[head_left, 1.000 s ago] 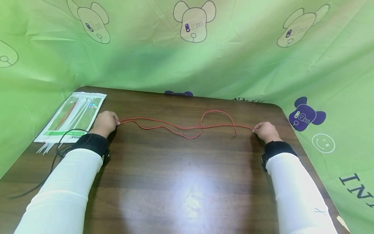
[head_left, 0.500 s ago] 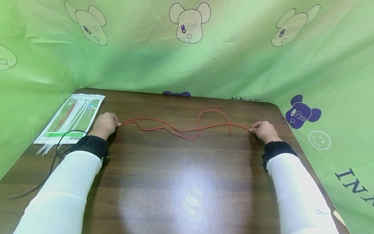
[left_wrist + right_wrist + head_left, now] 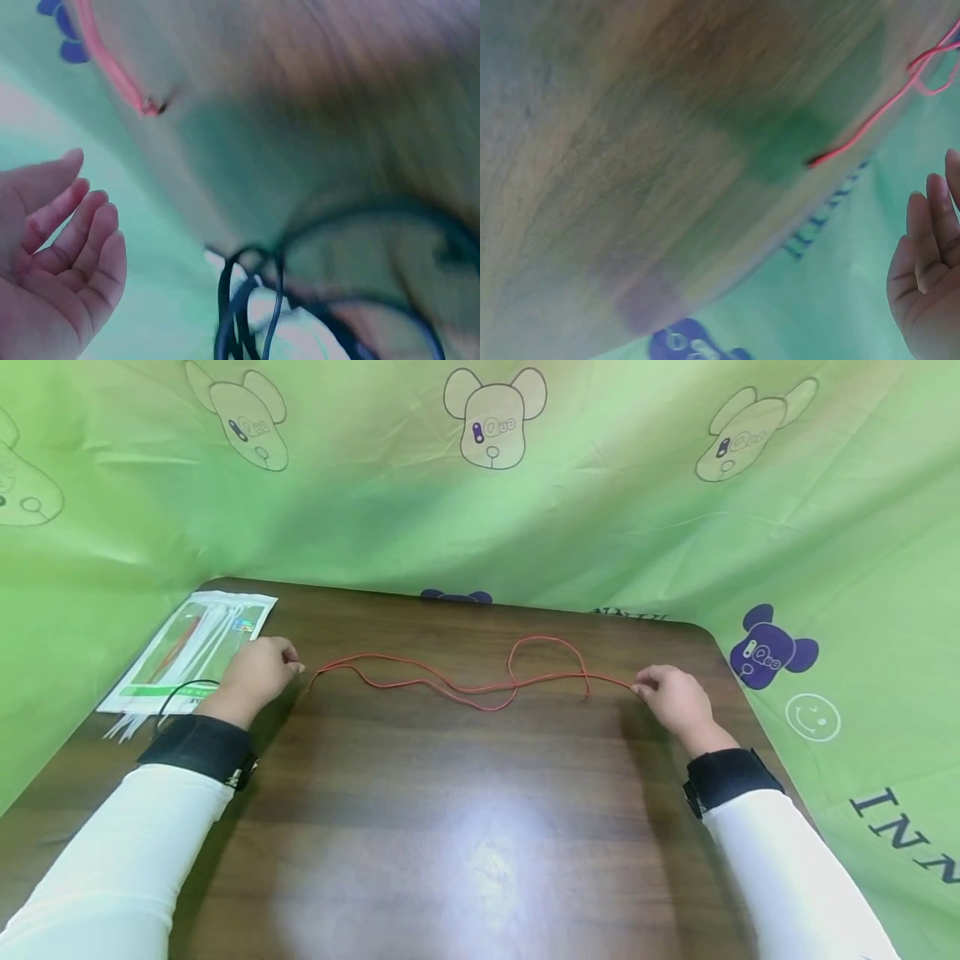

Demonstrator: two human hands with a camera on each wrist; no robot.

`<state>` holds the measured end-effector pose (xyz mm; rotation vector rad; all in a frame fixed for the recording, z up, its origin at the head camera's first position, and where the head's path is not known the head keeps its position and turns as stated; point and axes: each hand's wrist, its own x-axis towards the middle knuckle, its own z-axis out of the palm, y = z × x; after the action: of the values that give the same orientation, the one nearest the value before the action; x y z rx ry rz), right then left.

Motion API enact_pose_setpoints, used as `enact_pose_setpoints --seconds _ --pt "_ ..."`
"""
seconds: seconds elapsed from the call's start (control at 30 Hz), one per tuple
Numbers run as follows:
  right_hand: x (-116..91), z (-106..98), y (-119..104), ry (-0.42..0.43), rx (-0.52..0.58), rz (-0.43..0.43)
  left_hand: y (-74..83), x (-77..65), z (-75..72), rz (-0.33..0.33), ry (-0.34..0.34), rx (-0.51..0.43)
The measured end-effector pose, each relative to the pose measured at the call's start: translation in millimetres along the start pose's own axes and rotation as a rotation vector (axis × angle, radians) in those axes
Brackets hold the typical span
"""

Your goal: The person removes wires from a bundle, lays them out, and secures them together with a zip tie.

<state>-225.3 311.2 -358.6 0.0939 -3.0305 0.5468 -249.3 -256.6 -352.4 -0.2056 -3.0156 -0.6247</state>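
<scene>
A thin red wire lies on the brown table, its two strands side by side on the left and a loop crossing itself on the right. My left hand is just left of the wire's left end, fingers relaxed and holding nothing. In the left wrist view a gap separates that hand from the wire's end. My right hand is beside the wire's right end. The right wrist view shows this hand with extended fingers, apart from the wire.
A clear plastic bag of cable ties lies at the table's left, partly behind my left hand. Coiled black cable lies near it. A green printed curtain hangs behind the table and along both sides.
Both hands pinched the wire's ends earlier and have let go. The left hand has pulled back slightly from its end. The wire lies in nearly the same shape.
</scene>
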Motion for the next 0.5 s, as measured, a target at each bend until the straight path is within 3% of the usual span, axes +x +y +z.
enact_pose_setpoints --seconds 0.17,0.27,0.5 --pt "-17.9 1.7 -23.2 0.093 -0.022 -0.138 -11.8 -20.1 -17.4 0.034 0.019 -0.012" --pt "-28.2 5.9 -37.4 0.129 -0.037 -0.228 -23.0 -30.9 -23.8 0.010 0.001 -0.003" --pt "-49.9 18.3 -67.1 0.154 -0.063 -0.366 -46.3 -52.3 -26.0 -0.091 -0.142 0.027"
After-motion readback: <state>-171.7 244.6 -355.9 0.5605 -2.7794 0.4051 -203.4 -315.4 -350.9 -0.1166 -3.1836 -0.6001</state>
